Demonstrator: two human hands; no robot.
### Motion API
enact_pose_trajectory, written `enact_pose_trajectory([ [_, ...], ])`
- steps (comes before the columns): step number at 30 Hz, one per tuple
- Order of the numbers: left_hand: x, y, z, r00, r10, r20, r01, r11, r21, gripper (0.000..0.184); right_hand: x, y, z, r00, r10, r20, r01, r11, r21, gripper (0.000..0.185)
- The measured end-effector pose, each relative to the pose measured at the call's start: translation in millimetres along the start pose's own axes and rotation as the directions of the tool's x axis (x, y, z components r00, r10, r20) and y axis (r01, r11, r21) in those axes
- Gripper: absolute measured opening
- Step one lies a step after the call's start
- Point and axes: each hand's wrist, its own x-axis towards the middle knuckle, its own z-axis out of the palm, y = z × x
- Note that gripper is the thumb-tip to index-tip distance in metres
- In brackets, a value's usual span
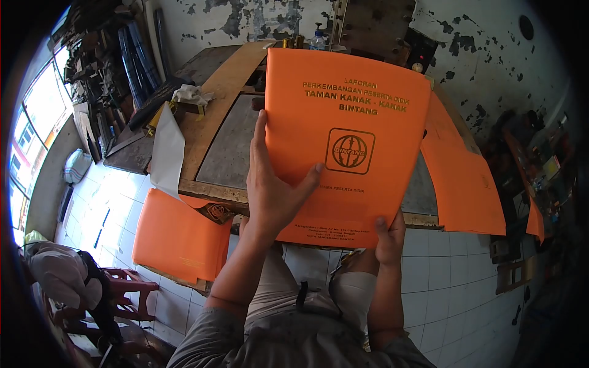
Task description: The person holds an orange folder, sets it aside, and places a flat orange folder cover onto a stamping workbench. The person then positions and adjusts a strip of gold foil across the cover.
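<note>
Upright in front of me is an orange report cover (294, 135) with gold lettering and a square "BINTANG" emblem. My left hand (276, 190) grips its left side, thumb lying across the front and other fingers along the edge and behind. At the lower right corner my right hand (389, 239) pinches it, thumb on the front and fingers mostly hidden behind. Whether the cover is one sheet or folded I cannot tell. Behind it stands a worktable with a grey plate (230, 156), partly hidden by the cover.
A stack of orange covers (178, 236) lies low at left, near a hanging grey sheet (167, 153). More orange covers (463, 181) rest on the table's right side. A pump bottle (318, 40) stands at the back. A red stool (132, 291) is at lower left.
</note>
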Motion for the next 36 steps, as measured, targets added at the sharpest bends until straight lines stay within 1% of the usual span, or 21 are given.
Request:
enact_pose_trajectory([
  [1,-0.4,-2.3,-0.1,1.0,0.007,0.005,-0.007,1.0,-0.03,0.103,0.3,1.5,-0.2,1.0,0.002,-0.009,-0.002,1.0,0.008,0.056],
  [4,0.0,-8.4,-7.8,0.99,-0.071,0.126,0.102,0.96,-0.262,0.101,5.7,10.7,-5.6,1.0,-0.013,-0.022,0.013,1.0,0.001,0.056],
  [7,-5.6,-41.3,-14.8,0.976,-0.048,0.213,0.151,0.853,-0.499,0.085,18.5,14.5,-6.9,0.997,-0.066,-0.026,0.065,0.998,-0.023,0.057],
  [10,-26.0,-100.0,-16.8,0.902,-0.134,0.411,0.328,0.832,-0.448,0.06,41.1,21.3,-6.8,0.994,-0.103,-0.025,0.102,0.994,-0.032,0.057],
  [13,-38.8,-114.5,-8.2,0.861,-0.267,0.433,0.442,0.813,-0.378,0.041,58.4,38.0,-5.8,0.995,-0.096,-0.006,0.096,0.994,-0.049,0.056],
  [16,-42.4,-121.5,0.5,0.891,-0.257,0.374,0.399,0.835,-0.378,0.04,61.3,52.0,-8.1,0.996,-0.086,0.001,0.086,0.992,-0.089,0.054],
  [19,-44.1,-121.0,-0.8,0.883,-0.276,0.38,0.423,0.82,-0.386,0.038,64.5,52.9,-5.0,0.997,-0.082,-0.001,0.082,0.994,-0.076,0.053],
  [22,-45.9,-116.9,0.1,0.896,-0.25,0.367,0.381,0.858,-0.345,0.038,62.2,56.8,-9.1,0.998,-0.058,0.015,0.059,0.995,-0.077,0.054],
  [28,-47.7,-114.3,-3.7,0.87,-0.304,0.389,0.434,0.845,-0.311,0.037,60.9,55.2,-9.8,0.999,-0.033,0.031,0.035,0.996,-0.081,0.055],
  [31,-49.5,-121.6,-2.2,0.889,-0.255,0.382,0.392,0.853,-0.344,0.037,60.4,55.6,-10.0,0.999,-0.024,0.03,0.027,0.996,-0.085,0.059],
  [32,-49.9,-123.2,-1.4,0.888,-0.256,0.383,0.397,0.847,-0.353,0.038,60.3,56.2,-11.1,0.999,-0.018,0.03,0.021,0.996,-0.084,0.061],
  [36,-50.3,-124.1,-1.3,0.886,-0.265,0.381,0.406,0.839,-0.361,0.039,59.9,55.2,-11.1,0.999,-0.015,0.033,0.018,0.995,-0.097,0.059],
])
